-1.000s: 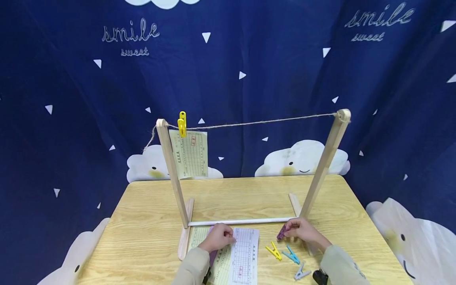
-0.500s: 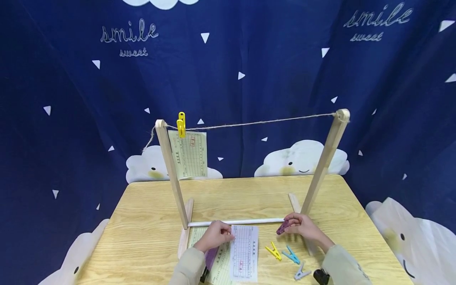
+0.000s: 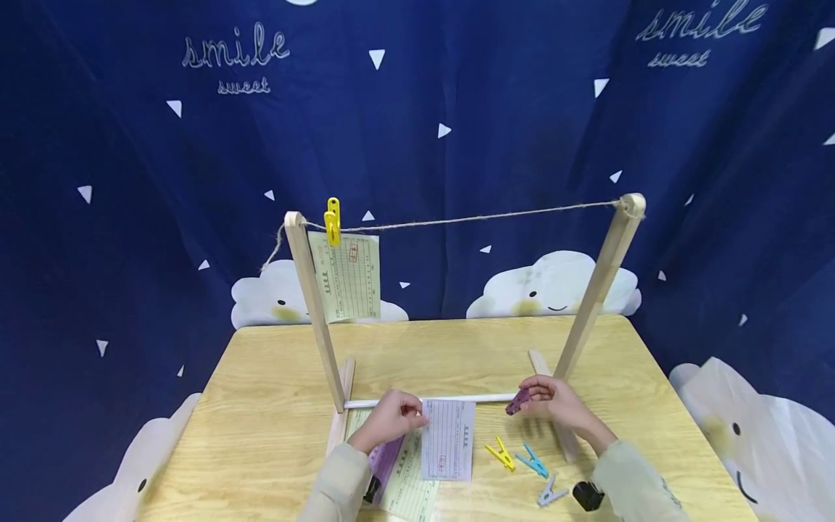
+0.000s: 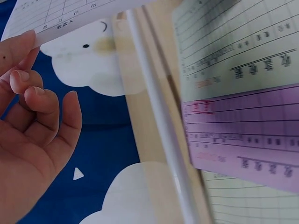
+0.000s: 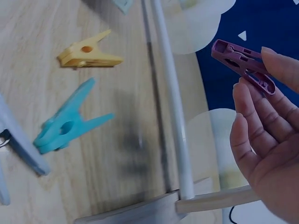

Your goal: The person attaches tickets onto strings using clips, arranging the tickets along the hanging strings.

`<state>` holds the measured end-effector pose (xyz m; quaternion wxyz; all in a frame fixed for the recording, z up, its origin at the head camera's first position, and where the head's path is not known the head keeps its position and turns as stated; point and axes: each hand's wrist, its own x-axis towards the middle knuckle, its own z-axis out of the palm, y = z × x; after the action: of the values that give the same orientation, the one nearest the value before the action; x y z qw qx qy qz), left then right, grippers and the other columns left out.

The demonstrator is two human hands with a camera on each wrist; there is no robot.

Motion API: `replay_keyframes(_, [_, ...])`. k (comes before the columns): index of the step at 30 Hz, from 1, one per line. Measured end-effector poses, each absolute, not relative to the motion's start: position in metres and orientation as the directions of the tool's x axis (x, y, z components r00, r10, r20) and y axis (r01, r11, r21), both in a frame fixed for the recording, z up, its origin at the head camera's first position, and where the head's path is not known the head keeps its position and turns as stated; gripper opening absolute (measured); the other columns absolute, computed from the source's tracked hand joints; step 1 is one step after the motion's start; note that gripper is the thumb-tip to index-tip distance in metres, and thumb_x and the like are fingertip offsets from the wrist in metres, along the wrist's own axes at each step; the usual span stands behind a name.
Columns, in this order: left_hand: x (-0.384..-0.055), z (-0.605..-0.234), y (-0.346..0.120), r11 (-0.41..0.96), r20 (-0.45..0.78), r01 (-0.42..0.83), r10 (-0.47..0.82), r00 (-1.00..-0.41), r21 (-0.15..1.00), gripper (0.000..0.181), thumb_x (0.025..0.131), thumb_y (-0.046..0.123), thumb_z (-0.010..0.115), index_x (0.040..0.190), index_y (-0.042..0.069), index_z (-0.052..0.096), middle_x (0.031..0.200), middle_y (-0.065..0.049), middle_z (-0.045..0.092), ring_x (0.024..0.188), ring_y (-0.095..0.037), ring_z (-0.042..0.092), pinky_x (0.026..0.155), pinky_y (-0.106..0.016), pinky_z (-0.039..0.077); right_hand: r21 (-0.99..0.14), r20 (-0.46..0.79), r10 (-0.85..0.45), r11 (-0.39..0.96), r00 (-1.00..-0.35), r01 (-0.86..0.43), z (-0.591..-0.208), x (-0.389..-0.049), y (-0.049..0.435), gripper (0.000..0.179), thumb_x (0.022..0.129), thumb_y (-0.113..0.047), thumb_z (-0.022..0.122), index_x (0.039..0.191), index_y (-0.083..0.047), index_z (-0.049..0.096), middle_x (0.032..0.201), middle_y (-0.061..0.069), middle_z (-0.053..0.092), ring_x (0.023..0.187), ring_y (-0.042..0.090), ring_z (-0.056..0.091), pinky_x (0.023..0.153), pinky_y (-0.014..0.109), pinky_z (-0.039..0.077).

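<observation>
My left hand (image 3: 390, 419) pinches the edge of a white printed slip (image 3: 447, 441), which is raised over the table; the left wrist view shows thumb and finger at the slip's margin (image 4: 70, 23). A purple clothespin (image 5: 243, 65) is held between the thumb and fingers of my right hand (image 3: 561, 408), near the frame's right post. Below the left hand lie a purple slip (image 3: 386, 458) and pale green slips (image 3: 411, 478). On the string (image 3: 457, 220), a yellow clothespin (image 3: 333, 222) holds up a pale green slip (image 3: 347, 279).
Yellow (image 3: 501, 454), blue (image 3: 533, 461) and grey (image 3: 551, 493) clothespins lie on the table (image 3: 261, 406) below the right hand. Wooden posts (image 3: 596, 286) carry the string, joined low down by a white rod (image 3: 470, 398). Behind hangs a dark blue curtain (image 3: 509, 145).
The left hand has lifted the white slip off the other slips and moved it slightly away from me. The right hand has risen a little with the purple clothespin.
</observation>
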<state>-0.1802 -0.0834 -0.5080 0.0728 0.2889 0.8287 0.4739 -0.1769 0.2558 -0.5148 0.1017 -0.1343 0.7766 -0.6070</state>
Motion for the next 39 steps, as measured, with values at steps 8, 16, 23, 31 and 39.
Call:
replay_keyframes(8, [-0.181,-0.497,-0.081,0.382,0.184,0.438,0.545,-0.818,0.814,0.019,0.076,0.003,0.070,0.061,0.005,0.059,0.056,0.011,0.042,0.051,0.000,0.035,0.048,-0.015,0.031,-0.971,0.029,-0.302,0.218,-0.953,-0.099,-0.500,-0.176,0.255,0.040,0.079,0.001,0.066,0.107,0.021,0.045,0.089,0.018,0.060,0.076,0.011,0.059,0.067,0.024,0.051])
replay_keyframes(16, [-0.182,-0.482,-0.082,0.356,0.278,0.506,0.527,-0.803,0.785,0.016,0.076,0.004,0.071,0.064,0.007,0.061,0.066,0.008,0.048,0.062,-0.006,0.043,0.056,-0.020,0.040,-0.950,0.081,-0.227,0.278,-0.970,-0.145,-0.485,-0.175,0.253,0.035,0.080,-0.002,0.066,0.107,0.013,0.052,0.088,0.009,0.060,0.077,0.010,0.057,0.065,0.024,0.050])
replay_keyframes(23, [-0.184,-0.466,-0.083,0.344,0.354,0.583,0.538,-0.765,0.736,0.016,0.078,0.006,0.068,0.064,0.009,0.061,0.071,0.003,0.059,0.068,-0.006,0.053,0.063,-0.026,0.047,-0.941,0.171,-0.254,0.243,-0.952,-0.234,-0.471,-0.177,0.252,0.034,0.079,0.002,0.066,0.108,0.013,0.052,0.090,0.013,0.061,0.076,0.009,0.058,0.064,0.023,0.050])
replay_keyframes(31, [-0.186,-0.449,-0.085,0.339,0.382,0.607,0.537,-0.752,0.719,0.011,0.079,0.004,0.067,0.069,0.006,0.065,0.069,0.000,0.062,0.066,-0.005,0.054,0.067,-0.035,0.050,-0.926,0.252,-0.266,0.211,-0.930,-0.311,-0.454,-0.179,0.251,0.032,0.079,0.008,0.063,0.108,0.015,0.051,0.090,0.011,0.062,0.077,0.006,0.059,0.066,0.022,0.050])
replay_keyframes(39, [-0.189,-0.437,-0.087,0.320,0.455,0.618,0.457,-0.765,0.718,0.009,0.078,0.002,0.068,0.070,0.005,0.066,0.070,0.000,0.063,0.067,-0.009,0.057,0.065,-0.031,0.050,-0.927,0.293,-0.240,0.165,-0.926,-0.336,-0.435,-0.183,0.244,0.027,0.080,0.007,0.063,0.105,0.007,0.055,0.089,0.001,0.062,0.076,0.008,0.060,0.067,0.021,0.050])
